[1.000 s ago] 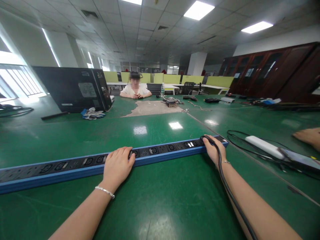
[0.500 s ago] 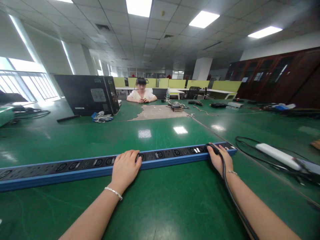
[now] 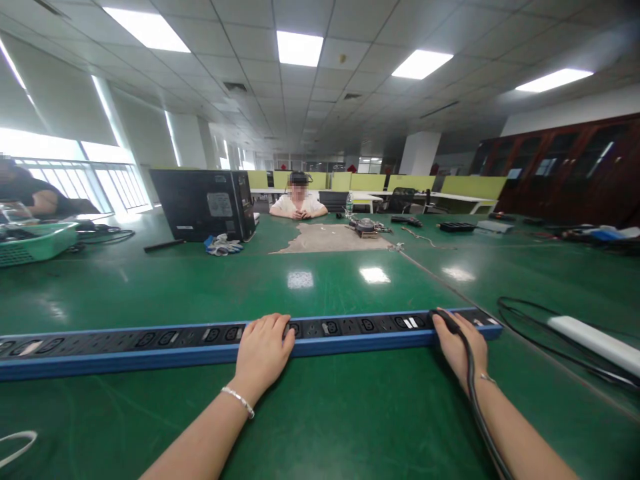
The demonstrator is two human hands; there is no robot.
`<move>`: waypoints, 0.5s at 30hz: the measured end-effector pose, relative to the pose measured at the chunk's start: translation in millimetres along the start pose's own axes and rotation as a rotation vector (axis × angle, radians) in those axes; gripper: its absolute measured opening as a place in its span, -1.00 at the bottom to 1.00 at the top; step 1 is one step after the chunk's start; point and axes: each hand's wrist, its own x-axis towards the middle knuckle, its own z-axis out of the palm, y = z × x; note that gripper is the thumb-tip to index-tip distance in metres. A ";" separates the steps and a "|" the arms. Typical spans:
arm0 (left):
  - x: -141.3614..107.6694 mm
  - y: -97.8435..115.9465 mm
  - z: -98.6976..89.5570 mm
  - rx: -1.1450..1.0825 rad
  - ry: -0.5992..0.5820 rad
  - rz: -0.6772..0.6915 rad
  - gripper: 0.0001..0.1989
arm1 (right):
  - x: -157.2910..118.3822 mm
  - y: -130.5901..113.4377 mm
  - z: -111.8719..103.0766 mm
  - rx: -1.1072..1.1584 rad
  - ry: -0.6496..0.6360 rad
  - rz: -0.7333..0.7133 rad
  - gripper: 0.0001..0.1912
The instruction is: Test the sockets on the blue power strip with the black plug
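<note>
A long blue power strip [image 3: 345, 343] with a black socket face lies across the green table. My left hand [image 3: 265, 348] rests over its middle, fingers wrapped over the far side and thumb along the sockets. Near the strip's right end, my right hand [image 3: 463, 343] is closed around a black plug [image 3: 444, 320], which sits against the socket face; whether it is fully seated cannot be seen. From the plug a thick black cable [image 3: 473, 393] runs back along my right wrist and forearm. Two small white labels [image 3: 409, 323] are on the strip just left of the plug.
A white power strip [image 3: 595, 341] with black cables lies at the right. Farther back are a black computer case [image 3: 205, 203], gloves [image 3: 223, 245], a green basket [image 3: 37, 245] and a metal device [image 3: 367, 227]. One person [image 3: 299, 200] sits opposite, another [image 3: 35, 193] at far left.
The view has shifted left and up, so everything appears farther right and lower. More of the basket and a second person show at left. Both hands keep their places on the strip.
</note>
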 end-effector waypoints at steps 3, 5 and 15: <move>0.3 0.6 -1.3 0.011 -0.010 -0.002 -0.65 | 1.1 -1.5 -1.4 -0.001 -0.008 -0.008 -0.58; 0.8 0.6 -2.1 0.016 -0.020 -0.008 -0.64 | 1.5 -4.8 -4.6 0.012 -0.010 -0.031 -0.58; 0.8 -1.6 -0.1 0.035 -0.028 0.002 -0.63 | -32.5 -81.2 -6.8 0.363 -0.141 -0.141 -0.55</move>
